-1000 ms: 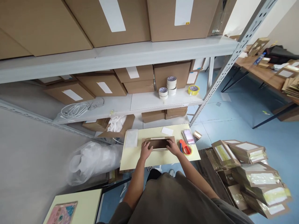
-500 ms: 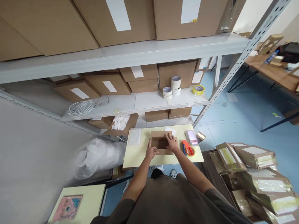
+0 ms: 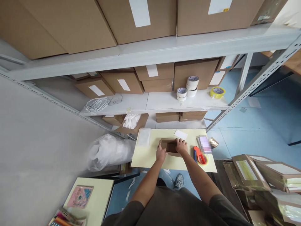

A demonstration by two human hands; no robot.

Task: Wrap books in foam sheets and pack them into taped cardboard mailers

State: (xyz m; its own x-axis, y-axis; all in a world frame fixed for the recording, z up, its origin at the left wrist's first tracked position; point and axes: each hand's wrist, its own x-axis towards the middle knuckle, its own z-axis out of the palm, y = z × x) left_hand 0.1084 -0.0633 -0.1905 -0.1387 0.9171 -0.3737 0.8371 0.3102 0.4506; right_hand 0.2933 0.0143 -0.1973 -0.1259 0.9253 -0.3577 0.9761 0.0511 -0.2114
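Note:
A small cardboard box [image 3: 169, 146] stands on the pale yellow table [image 3: 145, 160], its top uncovered and its inside in view. My left hand [image 3: 161, 153] grips the left end, the thumb pointing along the near edge. On the right end, my right hand [image 3: 182, 146] has its fingers bent over the rim. Beyond the right hand lies a white card [image 3: 181, 134]. Farther right, a red and blue tape dispenser [image 3: 199, 155] with a yellow roll rests near a blurred-out item [image 3: 204, 144]. A flat white packet [image 3: 144, 137] lies at the back left.
Metal shelving [image 3: 150, 53] rises beyond the table, carrying large cartons, white tape rolls [image 3: 182, 93], a yellow tape roll [image 3: 217, 92] and a cable coil [image 3: 97, 104]. A plastic-wrapped bundle [image 3: 110, 152] sits at left. Taped boxes [image 3: 249, 174] are piled at right.
The box's long flaps, spread outward before, now stand up or are folded in. Both hands stay at its ends. My view has swung, so the scene sits farther right.

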